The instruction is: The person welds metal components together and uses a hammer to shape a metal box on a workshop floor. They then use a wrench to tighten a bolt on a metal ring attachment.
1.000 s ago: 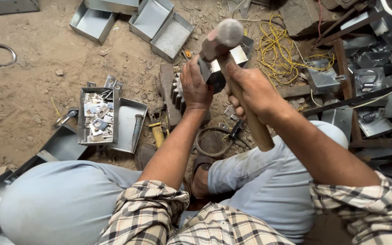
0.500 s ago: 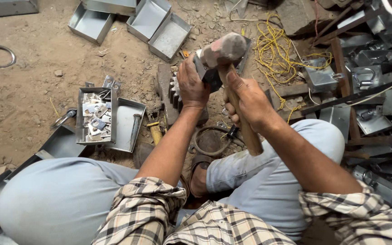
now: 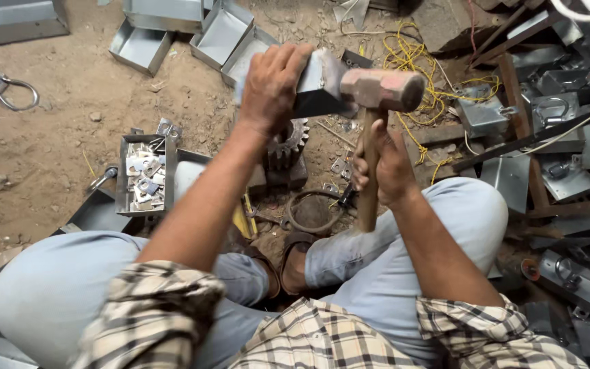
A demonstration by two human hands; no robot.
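fingers of my left hand (image 3: 272,85) are wrapped tight over the top of a folded metal box piece (image 3: 313,85), pinning it above the toothed gear block (image 3: 285,147) on the dirt, while my right hand (image 3: 384,167) is clenched around the wooden handle (image 3: 369,174) of the hammer (image 3: 382,89). the handle runs nearly straight up and down in the view, and the hammer head lies crosswise, its blunt face touching or just beside the right end of the metal piece, so the piece sits directly to the left of the head and up from my right fist. my left hand is the nearer one to the piece, right on it; my knuckles cover most of its top, and i cannot tell whether it rests on the gear or hangs just over it. a metal ring (image 3: 312,212) lies on the ground between my knees, near my sandalled feet. to the left is a small tray of plates (image 3: 143,174), farther up are open grey boxes (image 3: 223,31), and to the right a tangle of yellow wire (image 3: 421,65) and a heap of metal parts (image 3: 561,137), partly cut off at the edge.
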